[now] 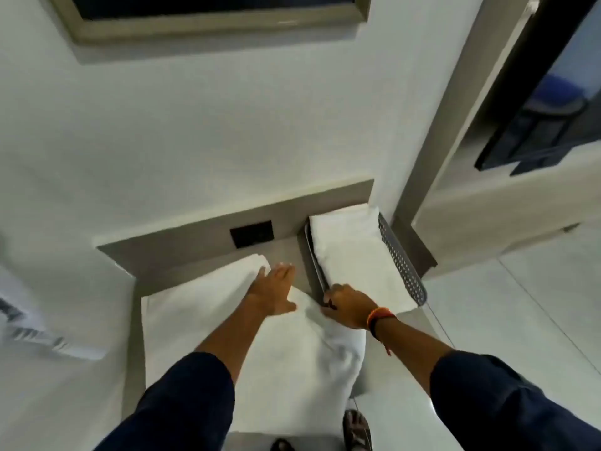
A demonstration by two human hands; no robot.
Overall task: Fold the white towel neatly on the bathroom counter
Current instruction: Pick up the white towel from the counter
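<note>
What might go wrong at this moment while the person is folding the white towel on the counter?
1. The white towel hangs over the front edge of the counter; it may slide off.
2. The right hand grips the towel's edge right beside the metal tray; a pull may knock the tray or the folded towel in it.
3. The left hand lies flat near one corner only, so wrinkles near the right side may stay.

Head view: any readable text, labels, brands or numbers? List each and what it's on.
None readable.
White towel: plain, no tag or print showing.
Folded towels in the perforated metal tray: no marking visible.
Dark wall plate on the counter backsplash: no legible lettering, too blurred to tell.
Striped object at the left edge: motion-blurred, nothing legible.
Wristband by the right hand: no text visible.
</note>
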